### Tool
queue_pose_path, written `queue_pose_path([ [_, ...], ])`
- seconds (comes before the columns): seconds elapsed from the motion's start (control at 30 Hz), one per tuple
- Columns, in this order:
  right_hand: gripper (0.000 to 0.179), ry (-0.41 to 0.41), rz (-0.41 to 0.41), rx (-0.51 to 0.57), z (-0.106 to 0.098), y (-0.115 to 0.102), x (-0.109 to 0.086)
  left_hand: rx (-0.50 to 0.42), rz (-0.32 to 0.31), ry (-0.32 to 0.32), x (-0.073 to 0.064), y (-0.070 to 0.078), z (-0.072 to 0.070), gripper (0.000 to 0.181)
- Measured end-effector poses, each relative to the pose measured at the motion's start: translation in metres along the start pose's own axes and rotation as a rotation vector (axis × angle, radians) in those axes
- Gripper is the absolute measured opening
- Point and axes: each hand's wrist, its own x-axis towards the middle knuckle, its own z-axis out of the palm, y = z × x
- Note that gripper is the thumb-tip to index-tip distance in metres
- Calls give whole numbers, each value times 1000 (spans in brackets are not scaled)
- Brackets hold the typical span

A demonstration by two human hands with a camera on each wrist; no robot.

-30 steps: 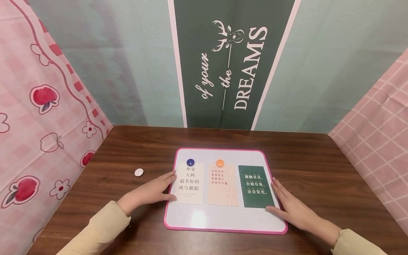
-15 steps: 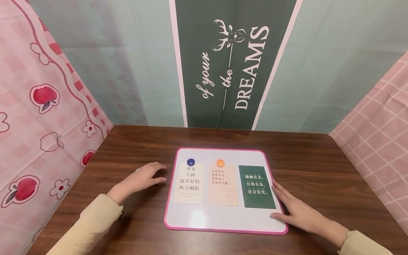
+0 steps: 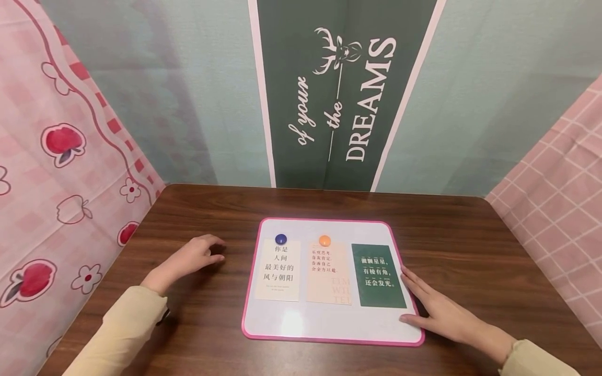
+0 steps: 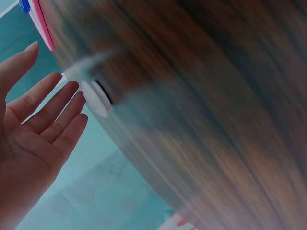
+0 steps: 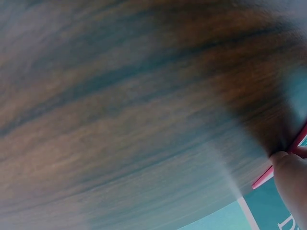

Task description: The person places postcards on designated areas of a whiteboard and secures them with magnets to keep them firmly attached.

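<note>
My left hand [image 3: 190,259] is over the wood to the left of the whiteboard [image 3: 329,324], its fingers loosely bent and holding nothing. A round white magnet [image 4: 97,99] shows right at those fingertips in the left wrist view; in the head view the hand hides it. My right hand [image 3: 439,308] rests along the board's pink right edge, fingers straight and thumb over the white surface. On the board lie a cream card [image 3: 278,279] below a dark blue magnet [image 3: 280,239], a peach card [image 3: 326,284] below an orange magnet [image 3: 325,241], and a green card [image 3: 380,292] without a magnet.
The board lies flat on a dark wooden table [image 3: 211,206]. Behind the table hangs a green cloth [image 3: 305,167] with lettering. A pink apple-patterned cloth [image 3: 28,219] stands at the left and a pink checked cloth [image 3: 559,167] at the right.
My left hand has left the board's left edge and moved left to the white magnet, covering it from the head view. The right thumb has slid slightly right, off the green card.
</note>
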Motion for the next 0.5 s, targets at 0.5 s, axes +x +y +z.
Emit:
queue_pose_path([
  [0.5,91,3,-9,-9,0,0,1,-31,-46,24,-7,-15,-7,24],
])
